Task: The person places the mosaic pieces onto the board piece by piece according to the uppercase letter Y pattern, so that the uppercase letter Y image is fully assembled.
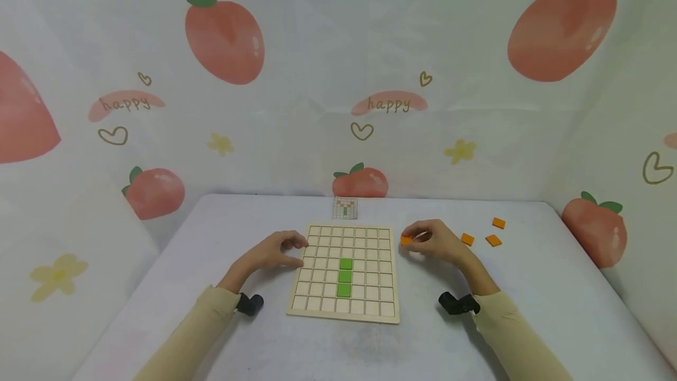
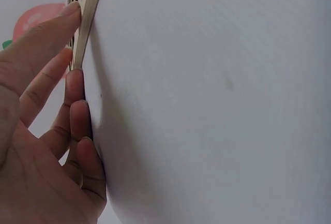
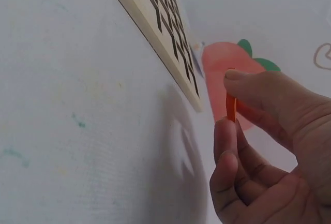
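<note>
A wooden grid board (image 1: 344, 317) lies flat on the table, with three green square tiles (image 1: 345, 276) in a vertical line in its cells. At the board's left edge, my left hand (image 1: 273, 250) rests with thumb and fingertips against the rim, fingers relaxed and spaced apart. The left wrist view shows the thumb (image 2: 57, 27) on the board's pale side. My right hand (image 1: 435, 241) pinches an orange square tile (image 3: 231, 102) between thumb and fingertips. It is just right of the board's upper right edge, and the tile stands on edge in the right wrist view.
Three loose orange tiles (image 1: 468, 239) lie on the white table (image 1: 423, 340) beyond my right hand. A small card (image 1: 345, 209) with a printed grid pattern sits behind the board. A fruit-printed cloth (image 1: 307, 63) hangs along the table's back edge.
</note>
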`<act>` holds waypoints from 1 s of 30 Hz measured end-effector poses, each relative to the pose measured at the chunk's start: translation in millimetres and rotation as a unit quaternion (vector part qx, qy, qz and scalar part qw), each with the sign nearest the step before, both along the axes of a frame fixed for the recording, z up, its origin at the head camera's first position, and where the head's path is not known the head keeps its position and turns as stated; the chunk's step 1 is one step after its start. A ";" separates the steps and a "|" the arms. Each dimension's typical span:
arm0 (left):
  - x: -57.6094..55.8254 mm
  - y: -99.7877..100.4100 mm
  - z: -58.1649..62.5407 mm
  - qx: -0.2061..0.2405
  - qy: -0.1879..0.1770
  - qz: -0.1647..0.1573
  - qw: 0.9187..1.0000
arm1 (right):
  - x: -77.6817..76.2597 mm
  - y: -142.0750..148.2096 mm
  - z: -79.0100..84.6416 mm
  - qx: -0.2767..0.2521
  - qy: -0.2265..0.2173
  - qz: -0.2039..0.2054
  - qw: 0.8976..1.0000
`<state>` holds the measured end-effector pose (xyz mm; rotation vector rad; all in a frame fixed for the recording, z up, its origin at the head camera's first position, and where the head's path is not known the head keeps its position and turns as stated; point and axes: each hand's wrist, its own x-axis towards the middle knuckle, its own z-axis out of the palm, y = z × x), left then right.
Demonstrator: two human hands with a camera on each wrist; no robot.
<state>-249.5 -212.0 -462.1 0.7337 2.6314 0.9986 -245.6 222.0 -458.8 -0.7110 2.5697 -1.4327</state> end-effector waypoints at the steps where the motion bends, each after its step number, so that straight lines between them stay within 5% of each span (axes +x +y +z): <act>1: -0.3 0.1 0.5 0.002 -0.002 0.000 1.000 | -0.2 -1.1 0.3 -0.005 0.000 0.004 1.000; 30: -1.3 -1.6 -4.6 0.019 -0.016 0.014 1.000 | -17.7 -89.3 -5.2 -0.061 0.007 0.064 0.996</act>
